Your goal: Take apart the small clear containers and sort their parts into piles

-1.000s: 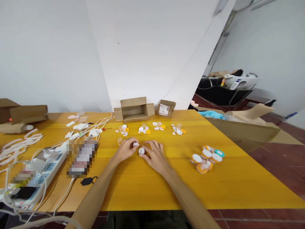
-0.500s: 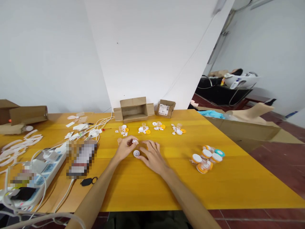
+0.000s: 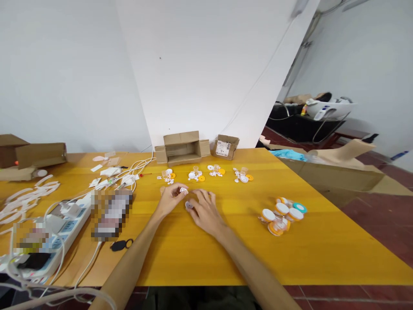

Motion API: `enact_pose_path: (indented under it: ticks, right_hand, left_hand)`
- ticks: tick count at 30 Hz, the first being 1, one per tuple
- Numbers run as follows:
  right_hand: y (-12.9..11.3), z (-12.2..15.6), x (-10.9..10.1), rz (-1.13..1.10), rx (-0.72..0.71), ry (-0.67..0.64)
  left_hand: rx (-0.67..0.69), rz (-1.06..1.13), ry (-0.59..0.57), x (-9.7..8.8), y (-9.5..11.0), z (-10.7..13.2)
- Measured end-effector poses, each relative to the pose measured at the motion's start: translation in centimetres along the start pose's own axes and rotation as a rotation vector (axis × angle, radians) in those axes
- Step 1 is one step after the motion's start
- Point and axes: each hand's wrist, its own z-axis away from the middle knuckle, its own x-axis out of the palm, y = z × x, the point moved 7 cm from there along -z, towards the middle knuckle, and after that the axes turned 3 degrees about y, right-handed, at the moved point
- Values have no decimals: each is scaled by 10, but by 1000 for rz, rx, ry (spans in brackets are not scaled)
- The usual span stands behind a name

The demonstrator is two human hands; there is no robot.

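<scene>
Dotted disc pinched by left hand (fingertips).

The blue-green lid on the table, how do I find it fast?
Look at the yellow table. Right of the person's right hand sits a cluster of small round pots. Their lids are white and orange; the blue-green lid is at the cluster's far right corner, the only one that colour.

Smooth yellow wood-look table, slight sheen. Matt brown cardboard boxes. Small white plastic disc. Clear plastic jars, glossy white and orange lids. Smooth white plastic power strip. White plastic-sheathed cables. Matt painted wall.
</scene>
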Motion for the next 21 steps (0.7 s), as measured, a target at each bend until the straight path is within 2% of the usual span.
enact_pose_path:
  ticks: [5, 10, 15, 21]
  right_hand:
    - [18, 6, -8, -1, 143, 110]
    - [21, 5, -14, -204, 203, 190]
    - [21, 4, -14, -312, 218, 183]
    - [18, 6, -13, -316, 171, 138]
  left_hand:
    - [-8, 49, -12, 3, -1, 0]
    - [-92, 160, -67, 9, -3, 1]
    - [-153, 249, -148, 18, -1, 5]
    - [-224, 332, -217, 32, -2, 11]
